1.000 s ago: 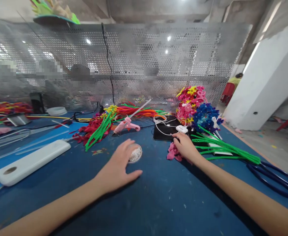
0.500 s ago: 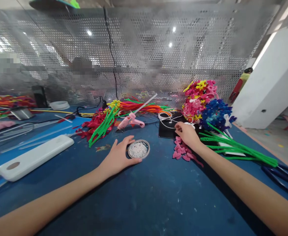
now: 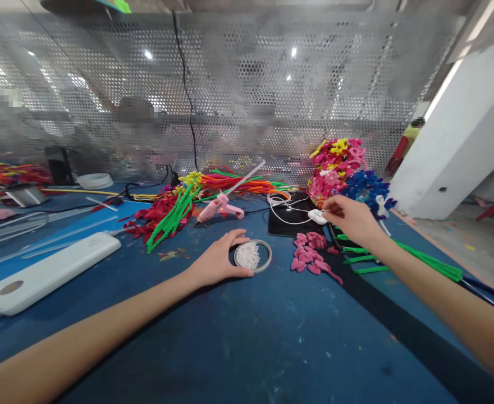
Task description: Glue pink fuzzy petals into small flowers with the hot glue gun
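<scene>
My left hand (image 3: 219,259) curves around the left side of a small round dish (image 3: 268,259), thumb at the near edge and fingers at the far one. White beads (image 3: 247,255) lie heaped toward the dish's left side. My right hand (image 3: 354,221) is at the right, its fingers bent together beside a small white device (image 3: 318,217) on a white cord. Whether the fingertips touch that device, or pinch something tiny, is hidden. Below them lies a pile of pink fuzzy pipe-cleaner pieces (image 3: 308,255).
A pink glue gun (image 3: 217,207) stands beyond the dish. Green pipe cleaners (image 3: 173,216) lie left of it, more (image 3: 424,261) under my right forearm. Fuzzy flowers (image 3: 339,168) stand behind a black tablet (image 3: 287,221). A long white case (image 3: 53,272) lies left.
The dish has slid right with my left hand, and its beads have gathered at the left side. My right hand has moved right, uncovering the white device.
</scene>
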Available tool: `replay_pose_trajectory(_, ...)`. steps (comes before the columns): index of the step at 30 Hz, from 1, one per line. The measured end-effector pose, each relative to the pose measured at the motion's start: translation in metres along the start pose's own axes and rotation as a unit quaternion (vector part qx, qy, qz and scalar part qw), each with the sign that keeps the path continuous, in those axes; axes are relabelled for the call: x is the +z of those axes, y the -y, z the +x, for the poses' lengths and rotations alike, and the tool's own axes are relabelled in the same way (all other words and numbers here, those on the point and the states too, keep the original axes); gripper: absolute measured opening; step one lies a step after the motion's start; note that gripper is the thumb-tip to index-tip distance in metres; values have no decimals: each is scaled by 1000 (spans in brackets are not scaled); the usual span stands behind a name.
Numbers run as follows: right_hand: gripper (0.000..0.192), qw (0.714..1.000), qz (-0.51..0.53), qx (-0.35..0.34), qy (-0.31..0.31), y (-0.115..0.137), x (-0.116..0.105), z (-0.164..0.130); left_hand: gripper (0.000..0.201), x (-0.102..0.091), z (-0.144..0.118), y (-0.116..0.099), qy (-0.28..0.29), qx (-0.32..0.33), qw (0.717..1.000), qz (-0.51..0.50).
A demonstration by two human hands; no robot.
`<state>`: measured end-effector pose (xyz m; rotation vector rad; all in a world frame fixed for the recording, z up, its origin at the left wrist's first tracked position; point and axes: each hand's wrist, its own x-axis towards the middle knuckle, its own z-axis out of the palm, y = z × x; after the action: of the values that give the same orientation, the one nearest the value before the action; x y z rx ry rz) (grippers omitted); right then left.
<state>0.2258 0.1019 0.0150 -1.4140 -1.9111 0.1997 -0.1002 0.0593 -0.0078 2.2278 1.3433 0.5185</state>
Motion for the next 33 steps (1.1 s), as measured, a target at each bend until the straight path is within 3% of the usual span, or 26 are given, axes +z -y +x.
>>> replay_pose_trajectory(2,8,998,36,5,53,4,-25,-16,92,3,3,-4,3,8,1000,0)
replay_pose_trajectory(4,13,968,110,41,223,13,-55,-37,92,5,6,-6,5,17,1000,0)
replay_pose_trajectory(5,13,935,133,60,322,18,-70,-49,92,6,7,-7,7,22,1000,-1)
replay_pose_trajectory(7,18,830,180,127,512,30,-98,-70,94,8,8,-8,16,31,999,-3)
replay_pose_trajectory(8,27,781,184,161,574,37,-109,-78,94,8,9,-8,23,36,999,-6)
replay_pose_trajectory(9,31,766,181,168,594,43,-117,-84,95,8,9,-9,32,43,999,-8)
replay_pose_trajectory(11,33,797,161,134,567,53,-122,-90,95,8,9,-9,47,57,997,-13)
replay_pose_trajectory(13,32,837,134,73,526,61,-112,-87,94,6,7,-9,61,70,996,-13)
replay_pose_trajectory(17,19,868,83,-52,486,77,-65,-73,95,-1,0,-8,95,86,991,-22)
replay_pose_trajectory(21,9,926,35,-133,350,92,-8,-58,96,-9,-6,-5,124,90,988,-32)
replay_pose_trajectory(24,8,957,-19,-161,239,97,29,-48,97,-11,-8,-2,129,93,987,-26)
replay_pose_trajectory(27,20,976,-16,-159,151,96,57,-49,99,-9,-13,2,106,82,991,24)
replay_pose_trajectory(31,33,991,59,-95,69,96,74,-79,101,-2,-28,5,68,51,987,140)
replay_pose_trajectory(33,38,991,72,-94,67,99,75,-99,95,1,-35,6,70,49,979,183)
